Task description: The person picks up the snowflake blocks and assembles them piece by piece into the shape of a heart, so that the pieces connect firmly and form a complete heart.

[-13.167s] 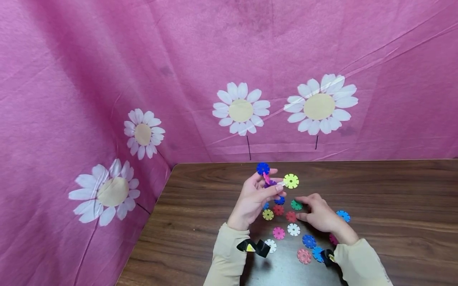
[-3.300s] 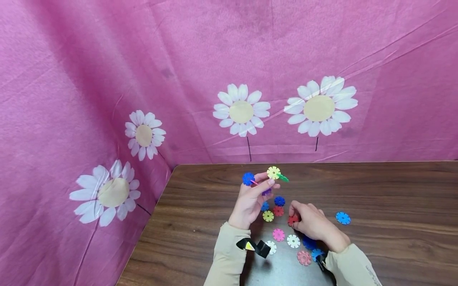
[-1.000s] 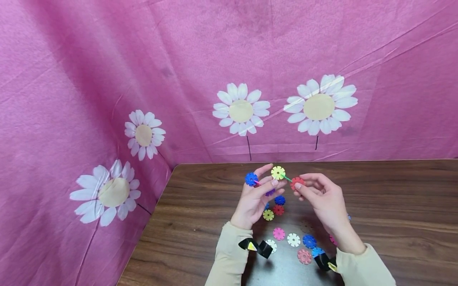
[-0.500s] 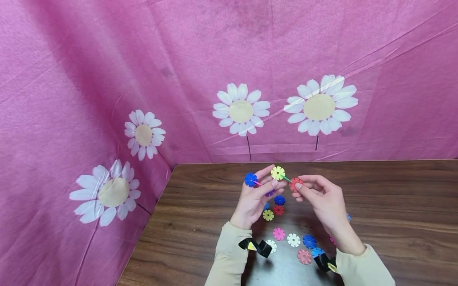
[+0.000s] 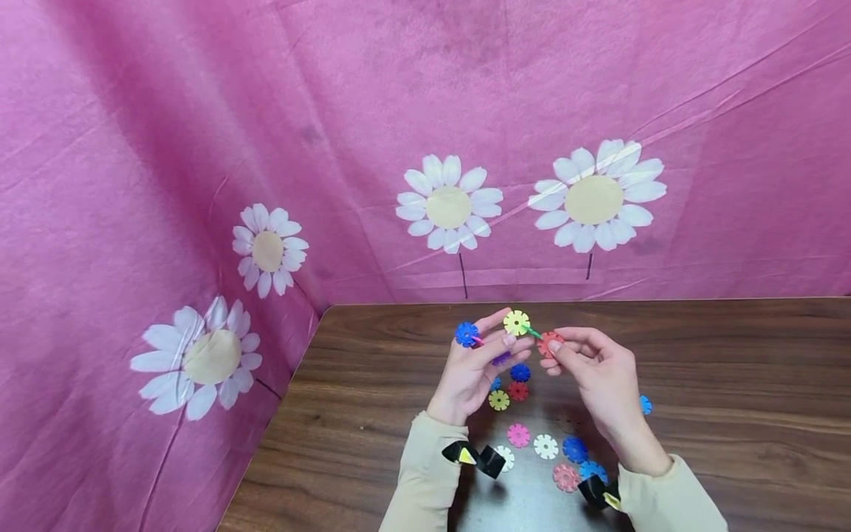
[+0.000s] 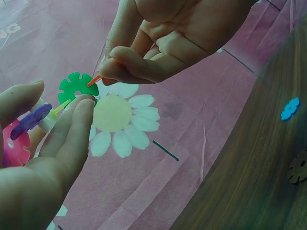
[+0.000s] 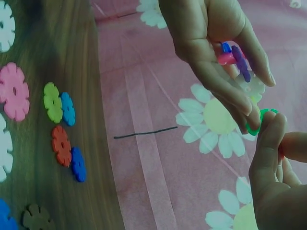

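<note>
My left hand [image 5: 465, 380] holds a chain of notched plastic discs above the table, with thumb and fingers around its middle. The chain has a blue disc [image 5: 463, 332], a pink disc [image 6: 19, 152], a purple disc [image 6: 31, 121], a white disc [image 7: 252, 87], a yellow disc [image 5: 510, 319] and a green disc [image 6: 72, 86]. Between thumb and fingertips, my right hand [image 5: 608, 373] pinches a red disc [image 5: 547, 343]. The red disc's edge meets the green disc's rim; how deeply they are slotted together is hidden by my fingers.
On the brown wooden table [image 5: 372, 391] lie several loose discs, including a pink disc [image 5: 518, 428], a white disc [image 5: 546, 440], a salmon disc [image 5: 566, 471] and a brown disc [image 7: 37, 218]. A pink cloth [image 5: 359, 111] with printed daisies hangs behind and left.
The green disc, earlier on the table, is now on the chain. My right hand has lifted the red disc from the table to the green one. Over the last second the hands barely shift.
</note>
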Demonstrator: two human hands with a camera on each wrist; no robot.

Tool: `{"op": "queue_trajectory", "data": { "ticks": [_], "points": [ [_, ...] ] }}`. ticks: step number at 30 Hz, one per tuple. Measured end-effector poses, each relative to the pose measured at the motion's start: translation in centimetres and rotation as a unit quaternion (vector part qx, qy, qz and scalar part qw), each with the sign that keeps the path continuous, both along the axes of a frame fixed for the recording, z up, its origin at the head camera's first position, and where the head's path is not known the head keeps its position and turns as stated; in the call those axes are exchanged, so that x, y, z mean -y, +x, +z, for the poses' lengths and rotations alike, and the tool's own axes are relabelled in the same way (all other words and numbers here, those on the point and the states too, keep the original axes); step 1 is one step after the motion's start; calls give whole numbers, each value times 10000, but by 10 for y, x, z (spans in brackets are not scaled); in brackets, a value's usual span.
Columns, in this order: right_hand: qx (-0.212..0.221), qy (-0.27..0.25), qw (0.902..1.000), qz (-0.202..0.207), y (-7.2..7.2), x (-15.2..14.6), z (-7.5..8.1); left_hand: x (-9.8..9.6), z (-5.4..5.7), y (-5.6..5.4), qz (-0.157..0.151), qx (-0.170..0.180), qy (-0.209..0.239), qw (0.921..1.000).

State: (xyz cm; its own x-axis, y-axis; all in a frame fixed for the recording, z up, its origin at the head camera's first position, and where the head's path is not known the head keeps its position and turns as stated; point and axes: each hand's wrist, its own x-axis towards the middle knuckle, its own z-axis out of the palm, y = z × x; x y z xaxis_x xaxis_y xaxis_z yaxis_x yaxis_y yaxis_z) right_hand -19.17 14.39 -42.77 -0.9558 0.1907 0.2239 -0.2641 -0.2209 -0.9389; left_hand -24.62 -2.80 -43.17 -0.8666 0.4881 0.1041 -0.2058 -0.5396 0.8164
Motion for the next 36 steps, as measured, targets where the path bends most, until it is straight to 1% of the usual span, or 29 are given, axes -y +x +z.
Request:
{"op": "queue_trajectory", "data": {
  "ticks": [4,10,14,17,21,25,32,36],
  "points": [
    [68,-4,10000,-18,1,0,1,2,1,0,-93,40,-37,9999],
    [104,79,9999,-8,0,0,3,3,2,-1,-106,33,-89,9999],
    [75,-212,9997,-103,0,6,3,1,1,-2,-119,90,11,9999],
    [119,-338,9993,-138,0,9,3,1,0,-2,-77,160,73,9998],
    [238,-137,9996,-48,1,6,3,1,-1,-2,-15,173,9,9998],
    [273,0,9996,56,0,-1,4,-1,0,-1,-55,129,-80,9999],
    [328,-10,9994,140,0,-2,4,-1,0,0,48,139,-185,9997],
    [377,30,9992,163,1,-4,5,-1,-1,0,50,153,-233,9996]
  ]
}}
